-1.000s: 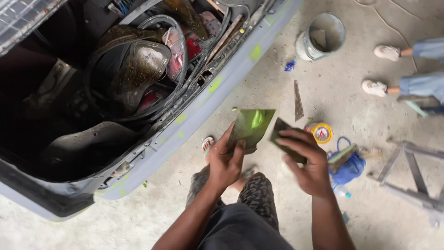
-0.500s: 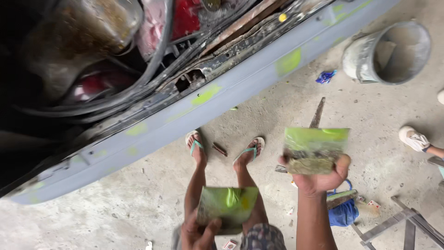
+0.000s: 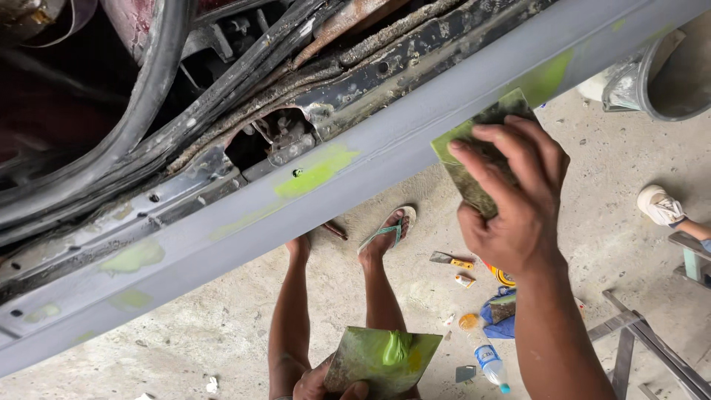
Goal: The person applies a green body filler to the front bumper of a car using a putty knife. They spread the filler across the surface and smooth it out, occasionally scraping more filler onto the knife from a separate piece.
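Right hand [image 3: 518, 207], upper right of frame, pinches a thin spreader [image 3: 474, 159] flat against the grey car panel [image 3: 222, 252]; it looks light, springy, putty-slick. Left hand [image 3: 326, 385], bottom centre, grips the putty board [image 3: 378, 359] by its edge.

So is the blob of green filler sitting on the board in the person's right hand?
No, the green blob lies on the board in the left hand; the right hand presses a spreader.
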